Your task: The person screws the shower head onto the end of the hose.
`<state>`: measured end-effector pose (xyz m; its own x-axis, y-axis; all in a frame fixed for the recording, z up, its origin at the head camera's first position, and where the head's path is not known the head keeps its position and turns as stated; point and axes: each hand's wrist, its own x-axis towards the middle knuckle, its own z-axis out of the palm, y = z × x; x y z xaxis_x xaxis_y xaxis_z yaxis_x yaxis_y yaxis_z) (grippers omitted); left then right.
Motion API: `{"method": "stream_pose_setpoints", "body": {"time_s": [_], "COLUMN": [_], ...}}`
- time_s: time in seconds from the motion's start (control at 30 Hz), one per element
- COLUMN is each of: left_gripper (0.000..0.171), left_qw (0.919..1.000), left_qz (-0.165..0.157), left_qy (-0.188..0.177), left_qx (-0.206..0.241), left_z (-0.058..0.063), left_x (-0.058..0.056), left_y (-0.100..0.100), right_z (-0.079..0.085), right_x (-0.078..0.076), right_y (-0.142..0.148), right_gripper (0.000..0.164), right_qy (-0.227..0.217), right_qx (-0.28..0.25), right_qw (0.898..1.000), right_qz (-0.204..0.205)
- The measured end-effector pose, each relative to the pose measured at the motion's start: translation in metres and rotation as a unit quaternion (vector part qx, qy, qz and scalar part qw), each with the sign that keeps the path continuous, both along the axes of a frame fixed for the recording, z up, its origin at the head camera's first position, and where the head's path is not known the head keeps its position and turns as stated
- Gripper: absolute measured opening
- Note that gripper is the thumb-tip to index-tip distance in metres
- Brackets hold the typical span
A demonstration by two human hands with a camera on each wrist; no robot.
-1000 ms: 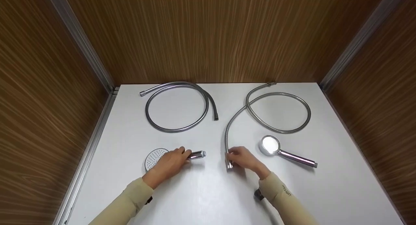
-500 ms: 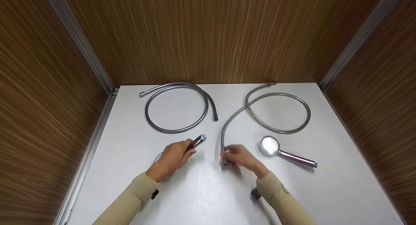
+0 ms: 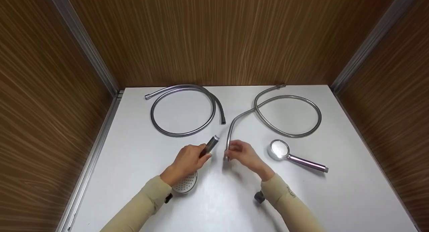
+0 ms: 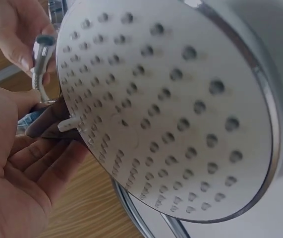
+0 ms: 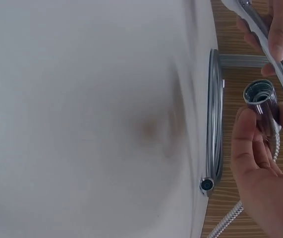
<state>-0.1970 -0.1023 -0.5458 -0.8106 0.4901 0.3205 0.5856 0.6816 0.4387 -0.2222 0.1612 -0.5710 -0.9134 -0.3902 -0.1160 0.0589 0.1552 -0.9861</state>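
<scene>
Left hand (image 3: 188,160): fingers round showerhead (image 4: 156,111) by its handle (image 3: 210,145), above table (image 3: 214,205) | Right hand (image 3: 247,157): finger and thumb pinching hose (image 3: 229,138) near its threaded end (image 5: 264,108), apart from handle | Risk: hose's springy coil could twist that end loose; showerhead's likely top-heaviness could roll the handle.

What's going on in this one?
A person is working with shower parts at a white table. Their left hand grips a shower head by its handle, and their right hand pinches a metal hose near one end, with the hose's threaded opening exposed. The handle and hose end are close but apart, not joined. A second shower head and a coiled second hose lie on the table, untouched.
</scene>
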Motion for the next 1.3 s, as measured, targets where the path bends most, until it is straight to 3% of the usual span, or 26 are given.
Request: {"method": "stream_pose_setpoints", "body": {"time_s": [0.3,0.47,0.9,1.3], "left_gripper": [0.026,0.027,0.02,0.021], "left_qw": [0.9981,0.995,0.9861,0.973], "left_qz": [0.009,0.023,0.072,0.085], "left_qy": [-0.041,-0.077,-0.116,-0.161], "left_qx": [0.045,0.058,0.095,0.142], "left_z": [0.0,0.001,0.006,0.009], "left_x": [0.0,0.0,0.001,-0.001], "left_y": [0.016,0.022,0.027,0.032], "right_z": [0.016,0.023,0.036,0.048], "right_x": [-0.004,-0.007,-0.013,-0.019], "right_y": [-0.009,-0.015,-0.019,-0.022], "right_gripper": [0.043,0.044,0.037,0.032], "right_qy": [-0.004,-0.007,-0.001,0.009], "right_qx": [-0.089,-0.123,-0.17,-0.201], "right_qw": [0.995,0.991,0.984,0.975], "right_qz": [-0.047,-0.044,-0.057,-0.099]}}
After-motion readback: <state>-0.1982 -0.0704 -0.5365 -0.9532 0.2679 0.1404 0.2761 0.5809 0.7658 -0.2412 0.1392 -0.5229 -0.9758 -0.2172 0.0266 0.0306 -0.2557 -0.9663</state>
